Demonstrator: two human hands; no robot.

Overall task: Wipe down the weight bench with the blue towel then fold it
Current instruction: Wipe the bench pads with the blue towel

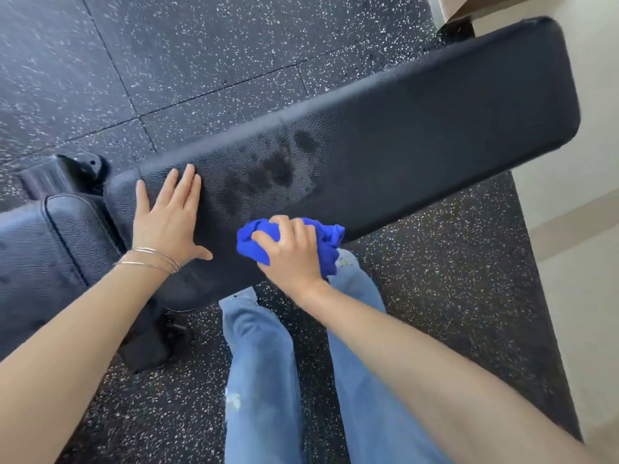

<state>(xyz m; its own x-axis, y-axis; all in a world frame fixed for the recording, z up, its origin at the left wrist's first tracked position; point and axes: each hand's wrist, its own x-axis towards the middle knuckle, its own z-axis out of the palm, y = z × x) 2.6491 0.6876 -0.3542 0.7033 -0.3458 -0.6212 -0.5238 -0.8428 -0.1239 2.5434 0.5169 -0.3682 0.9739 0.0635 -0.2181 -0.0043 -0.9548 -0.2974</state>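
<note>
bunched blue towel (294,237) on the pebbled black weight bench (402,128).

Bright light is cast evenly; a sheen is seen on the bench (435,105) beyond the right hand (291,252). The floor (50,61) beyond the left hand (167,222) is smeared (motion blur).

One head-worn view, looking steeply down

The wide-angle camera sits close above the weight bench (402,128) — which runs slantwise across the frame — with both forearms (100,313) entering from the bottom edge and the speckled floor (201,45) beyond.
</note>
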